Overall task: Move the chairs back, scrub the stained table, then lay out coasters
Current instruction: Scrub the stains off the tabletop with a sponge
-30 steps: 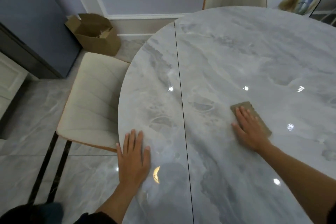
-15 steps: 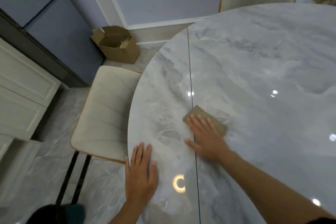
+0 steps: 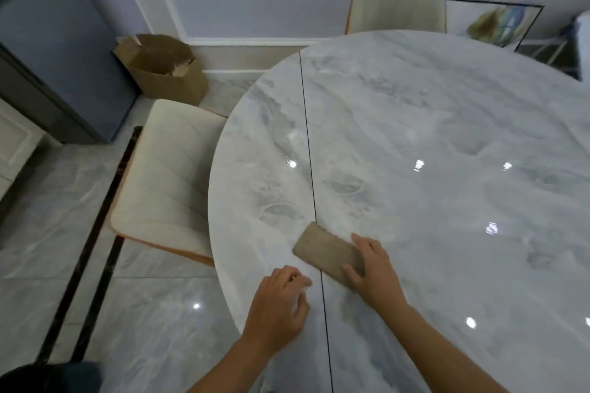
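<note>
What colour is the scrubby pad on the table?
Dull tan-brown. The scrub pad, gripped by the right hand, shows best in the head view.

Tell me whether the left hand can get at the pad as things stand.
Probably yes. The left hand rests on the table just short of the pad, with nothing lying between them. The right hand holds the pad's right end, leaving its left end free.
</note>
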